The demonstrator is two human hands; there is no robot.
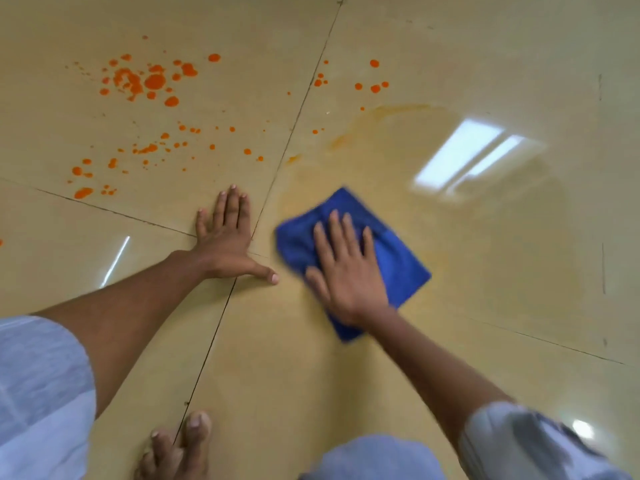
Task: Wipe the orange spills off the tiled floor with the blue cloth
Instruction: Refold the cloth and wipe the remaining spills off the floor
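- Right now my right hand (346,271) lies flat, fingers spread, pressing the cloth (398,261) onto the floor (485,306), on the tile right of the long grout line (298,112).
- Left hand (228,237) is also flat, fingers straight, thumb out, braced on bare tile just left of that line; it holds nothing.
- Cloth is folded into a rough pad; its edges are blurred, so I judge it mid-stroke.
- Risk: a pale orange film (381,133) lies around and beyond the cloth. A loaded cloth would likely smear colour wider rather than lift it.
- Risk: the wet glossy tile could let the bracing palm or the bare foot (183,445) at the bottom edge slide.
- Risk: reaching for the far spots (152,81) could drag a sleeve or forearm through the nearer drops.
- Risk: liquid pushed into the grout may stain there.
- Count: one cloth, two hands, one foot in view.
- Count: orange spots far too many to tally, dozens; one big cluster upper left, a looser scatter below it, about ten drops right of the grout line, one at the left edge.
- Judgement: right tile mostly wiped, left tile untouched.
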